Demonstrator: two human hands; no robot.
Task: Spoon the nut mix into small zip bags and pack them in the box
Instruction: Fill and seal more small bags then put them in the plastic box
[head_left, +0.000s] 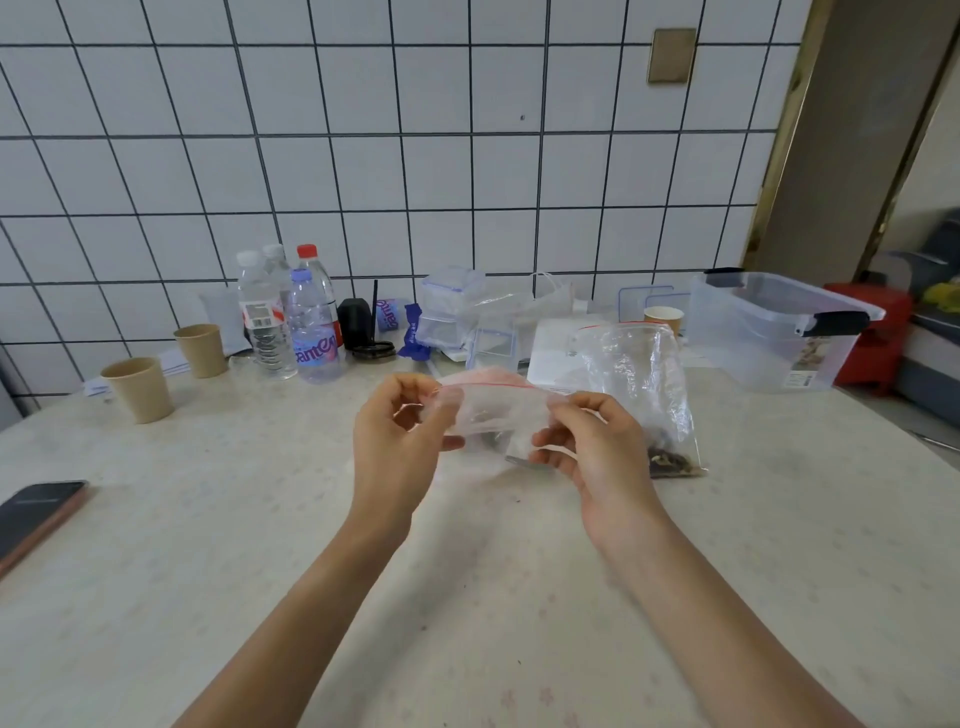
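A: Nearest are the two hands. What are they doing?

B: The left hand (397, 441) and right hand (592, 441) each pinch one end of a small zip bag (493, 410), held above the middle of the desk (260, 545). Its long axis runs left to right, with the red zip strip along the top.

A: And going by size?

B: One clear storage box (779, 332) stands at the far right corner. One larger zip bag (639, 384) stands upright just behind the right hand, with dark nut mix (672, 462) at its bottom. Four water bottles (311, 327) cluster by the far edge, and I count three paper cups (139, 389).

A: Anything unclear?

B: The small bag's contents are blurred; a phone (36, 512) is cut off at the left edge.
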